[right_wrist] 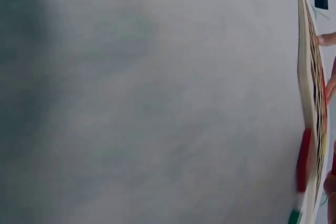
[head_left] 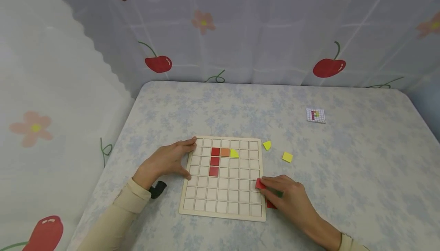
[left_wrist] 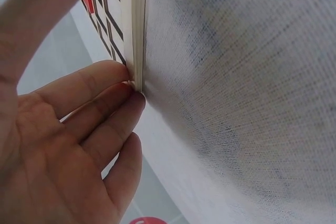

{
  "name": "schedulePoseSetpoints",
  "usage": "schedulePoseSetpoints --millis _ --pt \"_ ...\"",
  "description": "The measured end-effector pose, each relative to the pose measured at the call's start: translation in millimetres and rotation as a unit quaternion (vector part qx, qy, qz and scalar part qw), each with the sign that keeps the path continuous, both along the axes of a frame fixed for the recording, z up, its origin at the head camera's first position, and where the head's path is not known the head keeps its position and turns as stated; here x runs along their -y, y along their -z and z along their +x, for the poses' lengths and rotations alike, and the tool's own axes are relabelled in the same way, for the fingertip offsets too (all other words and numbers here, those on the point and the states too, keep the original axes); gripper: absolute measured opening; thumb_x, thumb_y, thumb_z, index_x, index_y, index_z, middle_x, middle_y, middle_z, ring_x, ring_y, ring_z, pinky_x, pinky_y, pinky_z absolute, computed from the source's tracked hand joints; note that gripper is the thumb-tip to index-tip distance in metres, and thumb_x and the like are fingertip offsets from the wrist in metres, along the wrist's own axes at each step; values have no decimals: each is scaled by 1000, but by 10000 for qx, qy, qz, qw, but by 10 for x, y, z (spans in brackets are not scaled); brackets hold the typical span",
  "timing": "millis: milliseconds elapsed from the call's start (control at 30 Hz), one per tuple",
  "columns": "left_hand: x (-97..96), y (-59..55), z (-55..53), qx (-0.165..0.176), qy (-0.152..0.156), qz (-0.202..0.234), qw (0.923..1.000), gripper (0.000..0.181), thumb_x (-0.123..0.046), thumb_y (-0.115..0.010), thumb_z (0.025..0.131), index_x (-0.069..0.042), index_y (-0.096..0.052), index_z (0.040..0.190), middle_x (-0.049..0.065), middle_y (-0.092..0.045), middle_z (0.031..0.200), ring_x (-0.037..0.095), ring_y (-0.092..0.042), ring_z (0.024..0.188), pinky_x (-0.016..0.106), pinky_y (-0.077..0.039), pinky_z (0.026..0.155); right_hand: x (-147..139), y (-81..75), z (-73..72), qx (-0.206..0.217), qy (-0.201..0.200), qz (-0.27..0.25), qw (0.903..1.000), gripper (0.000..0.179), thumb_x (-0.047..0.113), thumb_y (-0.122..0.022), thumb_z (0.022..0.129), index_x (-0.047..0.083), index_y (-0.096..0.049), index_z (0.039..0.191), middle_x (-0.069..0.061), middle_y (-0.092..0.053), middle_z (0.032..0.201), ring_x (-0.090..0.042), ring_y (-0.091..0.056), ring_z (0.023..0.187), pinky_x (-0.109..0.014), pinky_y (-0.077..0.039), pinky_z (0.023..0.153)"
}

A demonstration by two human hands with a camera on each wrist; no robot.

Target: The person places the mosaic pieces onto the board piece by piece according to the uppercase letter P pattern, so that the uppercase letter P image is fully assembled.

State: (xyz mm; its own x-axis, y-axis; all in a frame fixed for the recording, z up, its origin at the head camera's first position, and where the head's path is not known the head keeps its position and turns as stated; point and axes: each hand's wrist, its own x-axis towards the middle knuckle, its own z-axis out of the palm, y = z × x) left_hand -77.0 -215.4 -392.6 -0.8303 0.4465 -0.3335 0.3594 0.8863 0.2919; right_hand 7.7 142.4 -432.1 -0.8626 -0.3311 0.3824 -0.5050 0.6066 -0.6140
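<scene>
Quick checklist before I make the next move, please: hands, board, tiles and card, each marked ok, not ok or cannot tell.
1. Board steadied: ok, left hand touches its left edge.
2. Red tile secure: ok, right hand pinches it.
3. Red tile clear of the board's surface: cannot tell; it is at the right edge, its height unclear.
4. Card unobstructed: ok, though its pattern is too small to read exactly.
5. Yellow square and yellow wedge off the board: ok, both lie to its right.
6. Pieces by the right hand fully visible: not ok, it partly hides a red piece and a green piece.
</scene>
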Motion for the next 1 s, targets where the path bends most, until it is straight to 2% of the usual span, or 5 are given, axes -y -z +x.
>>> schedulePoseSetpoints --millis 233,400,633,800,1000 --pt "-1 -9 14 -67 51 19 10000 104 -42 -91 65 -5 -43 149 7 -25 161 32 -34 142 47 -49 93 405 -6 -188 84 -693 -70 9975 27 4 -85 74 2 -79 100 -5 -76 97 -13 -69 87 -26 -57 70" --pt "-9 -15 16 -89 71 -6 9999 104 -42 -91 66 -5 -42 149 7 -25 161 33 -34 142 47 -49 93 669 -21 -245 260 -1117 23 9934 21 6 -81 80 1 -79 100 -7 -75 100 -17 -70 90 -30 -57 74" --pt "-8 -17 16 -150 55 -69 9998 103 -43 -90 66 -5 -43 149 7 -26 161 31 -35 141 46 -51 91 913 -45 -269 676 -1338 254 9884 20 12 -79 84 6 -79 103 -3 -75 103 -14 -68 94 -28 -55 79" --pt "-18 -16 8 -155 54 -77 9998 102 -44 -91 65 -5 -44 148 7 -27 160 31 -36 141 45 -51 91 1003 -41 -274 551 -1435 640 9860 20 15 -77 86 7 -79 104 -2 -75 105 -13 -66 97 -28 -55 81" --pt "-19 -13 4 -152 50 -87 9998 103 -44 -91 65 -6 -43 149 6 -26 161 30 -35 141 45 -50 92 1079 -48 -272 348 -1513 834 9844 19 13 -77 87 7 -79 104 -2 -74 106 -12 -65 99 -27 -54 83"
